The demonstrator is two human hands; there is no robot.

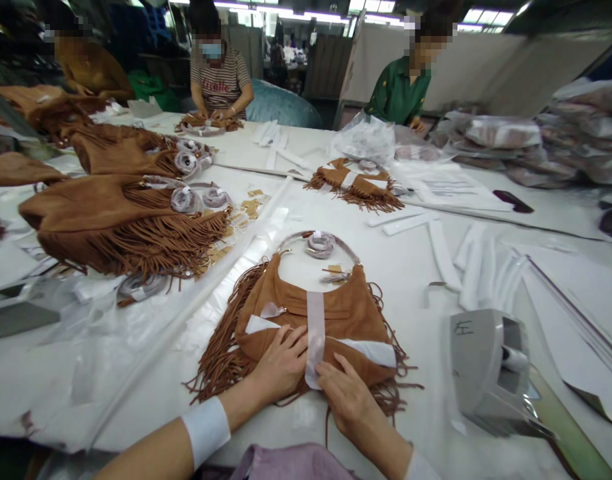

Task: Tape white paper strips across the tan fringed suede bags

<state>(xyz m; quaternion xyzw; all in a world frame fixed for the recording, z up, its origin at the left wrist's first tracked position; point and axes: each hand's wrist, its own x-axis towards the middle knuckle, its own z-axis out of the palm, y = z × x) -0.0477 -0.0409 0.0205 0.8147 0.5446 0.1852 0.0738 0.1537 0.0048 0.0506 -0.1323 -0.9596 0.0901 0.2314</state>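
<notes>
A brown suede bag (286, 293) with long fringe lies flat in front of me, its wrapped handle arching away. A pale translucent strip (315, 320) runs down over its middle. My left hand (283, 363) rests on the bag just left of the strip, fingers spread. At the strip's lower end is my right hand (349, 393), thumb and fingers near its edge, holding the strip end against the bag. White paper (371, 351) shows at the bag's right side. A coiled wrapped strap (320, 245) sits inside the handle's arch.
Fringed bags (101, 213) are piled at the left. A grey tape dispenser (479, 367) stands at the right, near white strips (443, 257). Another wrapped bag (353, 179) lies farther back. Several people work across the table, and plastic-wrapped packages (506, 133) are stacked back right.
</notes>
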